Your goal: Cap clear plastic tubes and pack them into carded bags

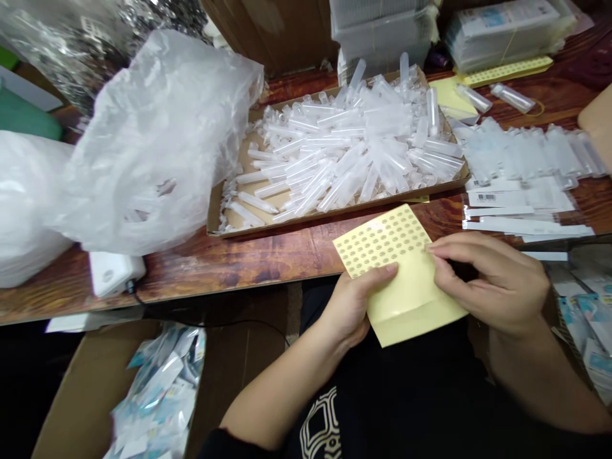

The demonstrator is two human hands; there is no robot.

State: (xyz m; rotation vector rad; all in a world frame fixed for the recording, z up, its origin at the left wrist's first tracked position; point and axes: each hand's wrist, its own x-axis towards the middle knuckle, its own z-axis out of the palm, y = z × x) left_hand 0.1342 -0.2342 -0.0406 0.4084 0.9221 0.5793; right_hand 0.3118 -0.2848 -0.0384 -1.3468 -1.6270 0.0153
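Observation:
A yellow sticker sheet (406,287) is held over my lap, just off the table's front edge. Small round stickers cover its upper part, and the lower part is bare. My left hand (356,299) grips the sheet's left side, thumb on top. The thumb and index finger of my right hand (492,280) pinch at the sheet's right edge, by the last row of stickers; whether a sticker is between the fingertips is too small to tell. Behind the sheet, a shallow cardboard tray (344,207) holds many clear plastic tubes (335,140).
Plastic bags (162,140) and a white box with a cable (115,271) lie left. Filled tubes (530,153) and labelled strips (521,201) lie right. Stacked clear packages (507,35) stand behind. Below are boxes of packets (162,389). Someone's bare skin shows at the right edge.

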